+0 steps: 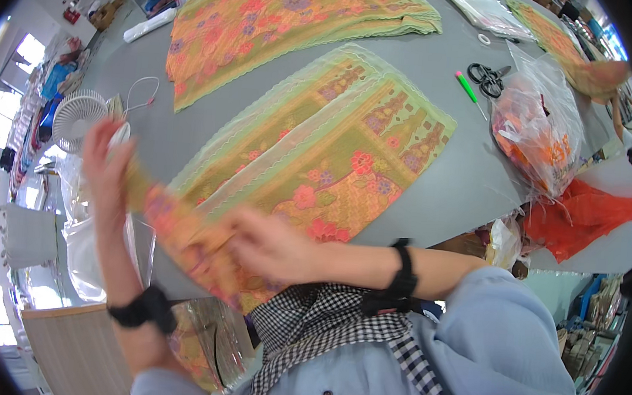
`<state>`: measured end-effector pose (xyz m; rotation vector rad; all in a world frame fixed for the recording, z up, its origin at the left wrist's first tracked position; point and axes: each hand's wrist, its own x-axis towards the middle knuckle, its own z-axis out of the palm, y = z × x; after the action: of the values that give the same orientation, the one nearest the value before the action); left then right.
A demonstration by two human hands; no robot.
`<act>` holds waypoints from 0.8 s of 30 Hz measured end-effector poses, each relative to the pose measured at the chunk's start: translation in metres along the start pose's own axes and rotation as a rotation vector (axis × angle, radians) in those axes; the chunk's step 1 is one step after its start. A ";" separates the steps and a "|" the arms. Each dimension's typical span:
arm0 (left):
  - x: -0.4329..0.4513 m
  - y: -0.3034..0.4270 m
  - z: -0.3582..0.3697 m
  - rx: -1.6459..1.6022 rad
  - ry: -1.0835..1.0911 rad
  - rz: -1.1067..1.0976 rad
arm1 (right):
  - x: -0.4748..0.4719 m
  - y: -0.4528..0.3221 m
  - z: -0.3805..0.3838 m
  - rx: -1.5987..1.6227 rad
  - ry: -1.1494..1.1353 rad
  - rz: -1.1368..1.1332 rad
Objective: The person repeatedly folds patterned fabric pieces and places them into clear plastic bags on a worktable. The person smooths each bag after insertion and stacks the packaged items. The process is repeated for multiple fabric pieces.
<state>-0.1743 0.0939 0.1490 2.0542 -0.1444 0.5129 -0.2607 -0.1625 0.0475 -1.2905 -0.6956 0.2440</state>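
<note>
A floral patterned cloth (316, 189), orange and green with a scalloped pale edge, lies folded on the grey table (432, 206). Its near end rises toward my left hand (105, 167), which grips it at the far left. My right hand (278, 247) is blurred and rests over the near part of this cloth, its fingers bent. Whether those fingers pinch the fabric cannot be told. Behind it, a larger folded stack of similar cloth (285, 22) lies across the table.
At right are black-handled scissors (486, 80), a green-handled pointed tool (466, 88), a clear plastic bag (539, 126) with orange contents and red fabric (576, 218). A white fan (77, 117) stands at left. Plastic sleeves (486, 10) lie at the back; another person's arm (616, 112) shows far right.
</note>
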 end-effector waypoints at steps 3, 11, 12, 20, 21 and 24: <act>0.042 0.015 0.127 0.255 -0.086 0.283 | -0.031 -0.012 -0.076 -0.163 0.252 0.061; 0.053 -0.033 0.259 0.280 -0.440 0.244 | -0.099 0.033 -0.171 0.064 0.741 0.418; 0.057 -0.047 0.236 0.328 -0.426 0.282 | -0.104 0.031 -0.177 0.097 0.744 0.424; 0.006 -0.163 0.071 0.585 -0.344 -0.267 | -0.086 0.007 -0.116 -0.862 -0.010 -0.085; 0.000 -0.174 0.070 0.638 -0.347 -0.103 | -0.078 0.018 -0.090 -0.849 -0.181 -0.187; -0.004 -0.193 0.072 0.563 -0.319 -0.277 | -0.070 0.050 -0.021 -0.991 -0.468 -0.266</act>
<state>-0.0976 0.1315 -0.0384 2.6449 0.1106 0.0443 -0.2917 -0.2029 -0.0250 -2.0753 -1.4861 -0.0468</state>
